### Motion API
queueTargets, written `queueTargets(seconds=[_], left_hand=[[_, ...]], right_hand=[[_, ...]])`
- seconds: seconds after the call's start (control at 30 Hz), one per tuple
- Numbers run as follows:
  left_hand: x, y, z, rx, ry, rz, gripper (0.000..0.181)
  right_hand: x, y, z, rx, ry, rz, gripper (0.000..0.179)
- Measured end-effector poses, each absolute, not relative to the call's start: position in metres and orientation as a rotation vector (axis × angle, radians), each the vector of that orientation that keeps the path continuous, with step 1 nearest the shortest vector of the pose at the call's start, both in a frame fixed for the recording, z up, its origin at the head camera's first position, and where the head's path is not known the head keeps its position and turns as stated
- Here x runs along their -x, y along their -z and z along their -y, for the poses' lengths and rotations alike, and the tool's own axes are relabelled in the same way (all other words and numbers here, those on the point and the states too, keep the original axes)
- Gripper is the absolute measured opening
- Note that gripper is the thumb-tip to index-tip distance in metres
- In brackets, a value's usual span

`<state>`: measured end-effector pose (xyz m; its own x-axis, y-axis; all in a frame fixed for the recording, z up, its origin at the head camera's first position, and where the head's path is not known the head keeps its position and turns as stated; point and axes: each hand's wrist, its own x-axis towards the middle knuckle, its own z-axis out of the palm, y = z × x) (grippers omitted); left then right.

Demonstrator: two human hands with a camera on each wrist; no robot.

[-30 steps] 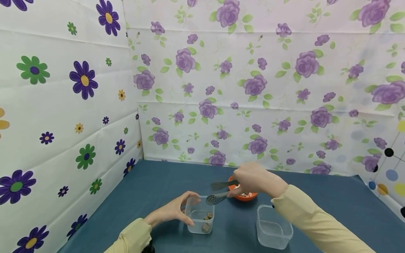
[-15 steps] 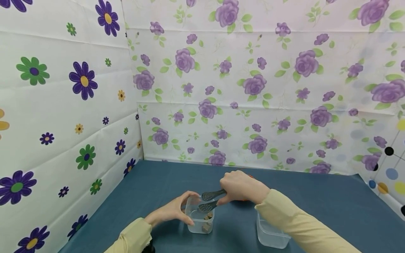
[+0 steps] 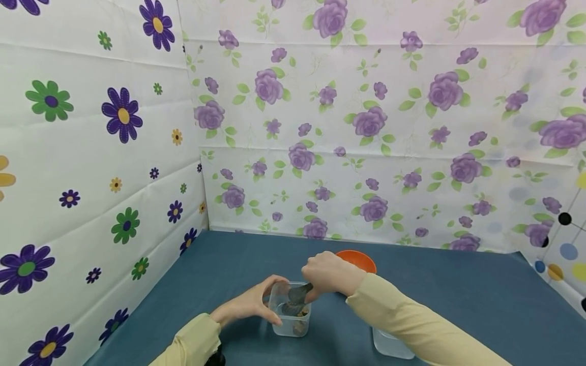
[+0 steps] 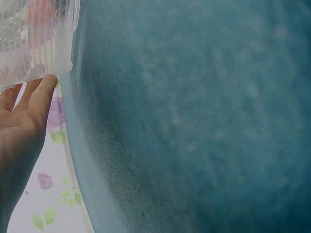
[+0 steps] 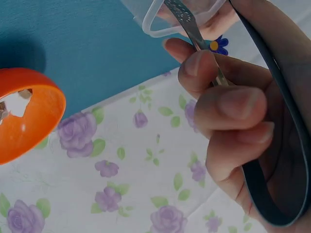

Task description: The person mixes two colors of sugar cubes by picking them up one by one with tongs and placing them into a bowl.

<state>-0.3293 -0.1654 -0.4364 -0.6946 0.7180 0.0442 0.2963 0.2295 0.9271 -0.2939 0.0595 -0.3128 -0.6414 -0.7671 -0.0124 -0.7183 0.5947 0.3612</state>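
My left hand (image 3: 251, 303) grips a clear plastic container (image 3: 286, 328), thumb on the near side and fingers behind it. Small brown pieces (image 3: 299, 328) lie in its right part. From the right, my right hand (image 3: 333, 274) holds dark tongs (image 3: 299, 294) with perforated heads, which reach down inside the container. In the right wrist view, the fingers curl round the bent tongs (image 5: 183, 18). Whether anything is between the tong heads cannot be told. In the left wrist view, fingers of the left hand (image 4: 26, 121) touch the ribbed-looking container (image 4: 48, 43).
An orange bowl (image 3: 359, 258) stands behind the right hand, partly covered by it; white and brown bits show inside it in the right wrist view. A second clear container (image 3: 391, 346) sits at the near right, partly under the right forearm. Flowered sheets (image 3: 274, 127) border the blue-covered table (image 3: 256, 254).
My right hand has moved left and down from over the orange bowl, bringing the tongs from beside the container into it. The left hand and its container have stayed in place.
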Motion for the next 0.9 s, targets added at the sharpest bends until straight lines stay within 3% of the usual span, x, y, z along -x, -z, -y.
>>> queueTargets(seconds=[0.9], left_hand=[[0.328,0.435,0.165,-0.901,-1.488,-2.083,0.066]], right_hand=[[0.283,0.322,-0.023,-1.037,0.861,2.821,0.023]])
